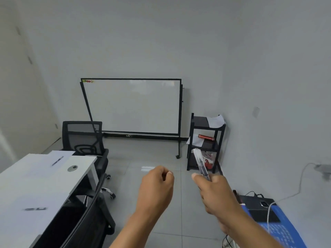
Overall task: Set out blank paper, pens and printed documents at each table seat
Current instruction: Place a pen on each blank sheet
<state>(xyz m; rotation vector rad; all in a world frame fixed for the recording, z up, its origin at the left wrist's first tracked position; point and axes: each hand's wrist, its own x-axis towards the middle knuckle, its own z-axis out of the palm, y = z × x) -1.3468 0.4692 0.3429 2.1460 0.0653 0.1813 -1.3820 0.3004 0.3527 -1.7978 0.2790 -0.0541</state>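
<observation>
Glossy grey tiles below—right hand [213,190] in tight grip on slim clear-barrelled pens [201,162], left hand [155,187] curled empty.

White table [44,176], black mesh chair [84,138], black-framed whiteboard [132,106], black shelf [206,142] with red tube [206,137], blue box [279,228], grey floor tiles [143,158].

The floor [152,176] is smooth grey tile with a soft sheen. The whiteboard [132,106] is glossy white in a matt black frame. The chair [84,138] has a black mesh back. The tabletop [41,178] is smooth matt white, with paper sheets [59,158] on it. The pens [201,162] look like clear plastic.
</observation>
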